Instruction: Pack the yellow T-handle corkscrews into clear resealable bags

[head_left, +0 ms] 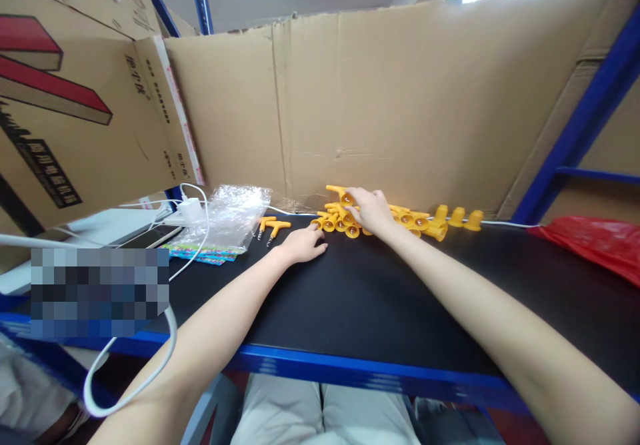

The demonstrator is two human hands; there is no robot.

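Observation:
A heap of small yellow plastic parts (345, 218) lies at the back of the black table top (380, 298), against the cardboard wall. My right hand (369, 209) reaches into the heap with its fingers curled round one or more of the yellow parts. My left hand (303, 244) rests palm down on the black surface just left of the heap, fingers bent, touching the nearest part. Two yellow T-shaped pieces with metal tips (273, 226) lie apart to the left. Three more yellow parts (457, 217) stand in a row on the right.
A clear plastic bag (230, 215) lies at the left over a colourful sheet. A white charger (190, 210) with white cable and a phone (153, 235) sit further left. A red bag (595, 242) lies at the right. Cardboard (400, 98) walls the back; blue shelf frame (585, 118).

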